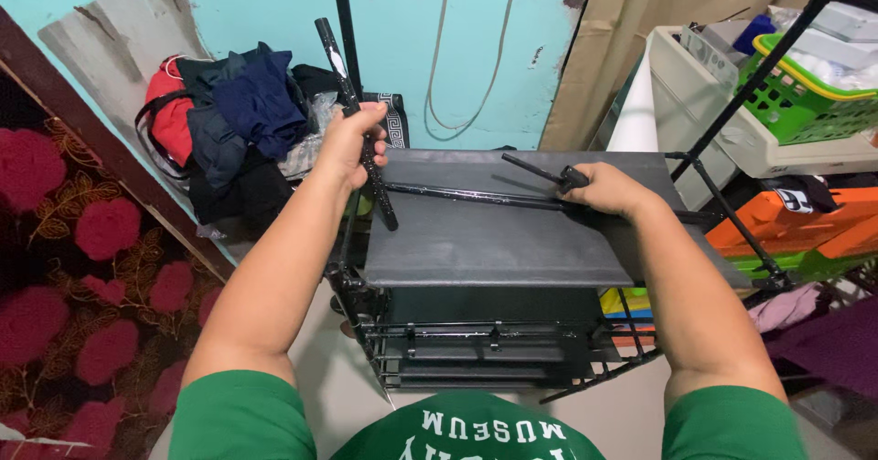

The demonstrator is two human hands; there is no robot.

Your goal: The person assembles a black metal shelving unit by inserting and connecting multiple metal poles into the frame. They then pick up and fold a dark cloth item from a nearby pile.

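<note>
Both hands work above a grey fabric shelf (494, 231) on a black metal rack frame (476, 350). Left hand (352, 144) is closed around 1 upright black rod (352, 103), gripping it near mid-length. Right hand (608, 188) is closed on the end of a second black rod (476, 197), which lies horizontally across the shelf, with a short connector stub (540, 171) projecting beside the fingers. Risk: the 2 rods meet at an angle near the left hand; uneven pressure could slip the joint or pinch a finger. Beyond, a pile of clothes (233, 122) rests against the turquoise wall (421, 30); a green basket (800, 94) sits right.
</note>
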